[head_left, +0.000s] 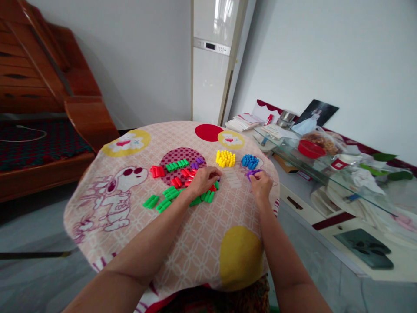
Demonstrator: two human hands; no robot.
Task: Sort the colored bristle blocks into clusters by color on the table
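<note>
Small plastic pieces lie sorted by colour on a round table covered by a pink cartoon cloth (pixel 137 217). My left hand (pixel 203 180) rests curled over mixed red pieces (pixel 177 181) and green pieces (pixel 169 193); what its fingers grip is hidden. My right hand (pixel 260 182) pinches purple pieces (pixel 252 173) at the table's right side. A yellow pile (pixel 225 158) and a blue pile (pixel 249 161) sit just beyond my hands. More green pieces (pixel 177 165), a red cluster (pixel 157 171) and purple pieces (pixel 197 162) lie farther left.
A glass-topped stand (pixel 325 174) at the right carries papers, a red bowl (pixel 311 149), a snack bag and a photo. A wooden bench (pixel 65 108) is on the left. A tall white air conditioner (pixel 213 61) stands behind the table.
</note>
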